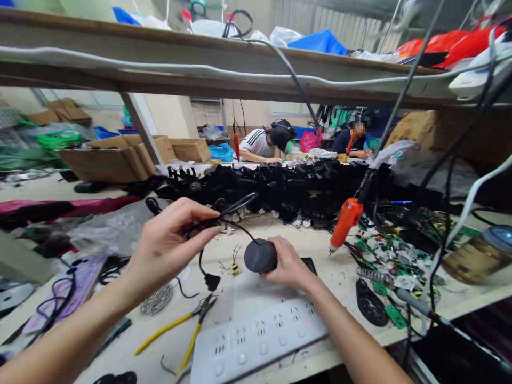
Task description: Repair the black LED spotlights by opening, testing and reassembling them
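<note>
My left hand (166,242) is raised over the bench and pinches a thin black cable (232,209) between thumb and fingers. The cable loops down to a small black plug (211,281) hanging just above the table. My right hand (288,264) rests on the bench and grips a round black part (260,256), whose flat end faces left. A tiny yellow component with thin wires (234,267) lies just left of that part.
A white power strip (260,338) lies at the front edge, with yellow-handled pliers (182,325) to its left. An orange electric screwdriver (344,223) hangs on a cable at right. Green circuit boards (386,258) and a heap of black parts (280,186) lie behind. Two people sit at the far bench.
</note>
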Demonstrator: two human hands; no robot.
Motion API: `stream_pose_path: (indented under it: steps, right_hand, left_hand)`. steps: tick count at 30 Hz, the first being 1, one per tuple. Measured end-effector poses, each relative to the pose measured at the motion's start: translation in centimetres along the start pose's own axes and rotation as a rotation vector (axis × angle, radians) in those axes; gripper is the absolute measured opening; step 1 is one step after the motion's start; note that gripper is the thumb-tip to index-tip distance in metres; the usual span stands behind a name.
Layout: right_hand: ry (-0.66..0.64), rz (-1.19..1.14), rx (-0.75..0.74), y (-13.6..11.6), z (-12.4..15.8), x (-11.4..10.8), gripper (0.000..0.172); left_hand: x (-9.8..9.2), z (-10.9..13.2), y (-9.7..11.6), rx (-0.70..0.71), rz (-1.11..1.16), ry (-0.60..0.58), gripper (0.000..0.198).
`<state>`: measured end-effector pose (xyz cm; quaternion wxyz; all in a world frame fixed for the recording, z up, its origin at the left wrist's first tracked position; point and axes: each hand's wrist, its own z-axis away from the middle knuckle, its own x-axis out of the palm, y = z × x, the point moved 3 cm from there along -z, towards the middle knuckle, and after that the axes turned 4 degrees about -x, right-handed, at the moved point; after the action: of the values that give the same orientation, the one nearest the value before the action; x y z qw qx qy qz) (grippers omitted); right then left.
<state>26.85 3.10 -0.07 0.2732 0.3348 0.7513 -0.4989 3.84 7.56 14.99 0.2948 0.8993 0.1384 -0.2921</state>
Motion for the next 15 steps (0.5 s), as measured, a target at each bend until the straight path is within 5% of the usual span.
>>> stream_pose_path:
  steps: [4, 9, 12, 15]
  right_hand:
    - [-0.067, 0.049, -0.033, -1.3, 1.0, -0.6, 0.064]
    - [-0.284, 0.105, -0.091, -2.2, 1.8, -0.7, 0.074]
    - [-0.291, 0.137, -0.089, -2.1, 1.9, 0.0, 0.074]
    - [-0.218, 0.167, -0.092, -1.8, 2.1, 1.0, 0.074]
  left_hand:
    - [-1.3, 3.2, -4.4, -0.116, -0.136, -0.035, 0.019]
    - [-0.9, 8.1, -9.6, -0.257, -0.251, -0.322, 0.016]
    - [-0.4, 9.1, -9.6, -0.231, -0.361, -0.357, 0.018]
    - [1.3, 8.0, -7.0, -0.203, -0.36, -0.289, 0.03]
